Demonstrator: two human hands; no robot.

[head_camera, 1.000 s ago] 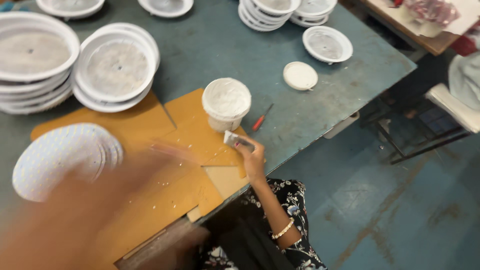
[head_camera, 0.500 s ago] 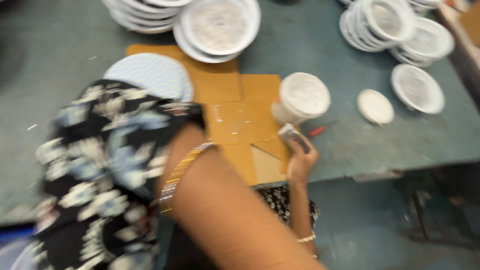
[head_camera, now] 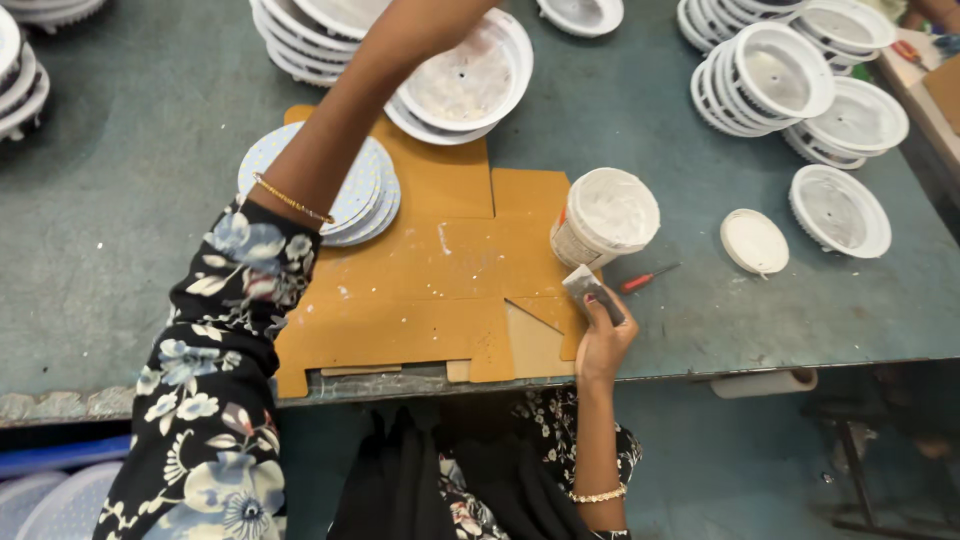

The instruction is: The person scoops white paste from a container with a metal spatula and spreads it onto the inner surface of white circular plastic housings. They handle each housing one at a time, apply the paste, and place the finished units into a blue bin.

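One scraper [head_camera: 590, 291] in right hand [head_camera: 603, 335], one tub [head_camera: 605, 217] adj.

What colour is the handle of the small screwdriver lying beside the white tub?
Red, seen in the head view: the screwdriver lies on the table right of the tub.

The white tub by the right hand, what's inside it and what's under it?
The white tub is filled almost to its rim with a whitish paste. It stands partly on the brown cardboard sheet, at its edge; what lies below the paste's surface is covered.
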